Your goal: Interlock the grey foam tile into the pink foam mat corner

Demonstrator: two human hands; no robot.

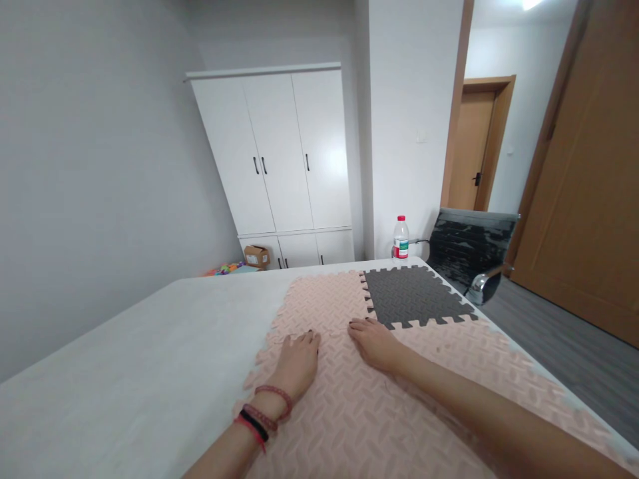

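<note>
No text, brand, number or sign is legible. The red-capped clear plastic bottle (400, 237) bears a red-and-green label, and the small brown cardboard box (256, 256) a pale sticker; print on both is too small to read.

Two hands, the left hand (298, 362) and right hand (375, 344), one grey foam tile (414, 296), one water bottle (400, 237), one black chair (472, 249), one cardboard box (256, 256), one white wardrobe (284, 153).
</note>
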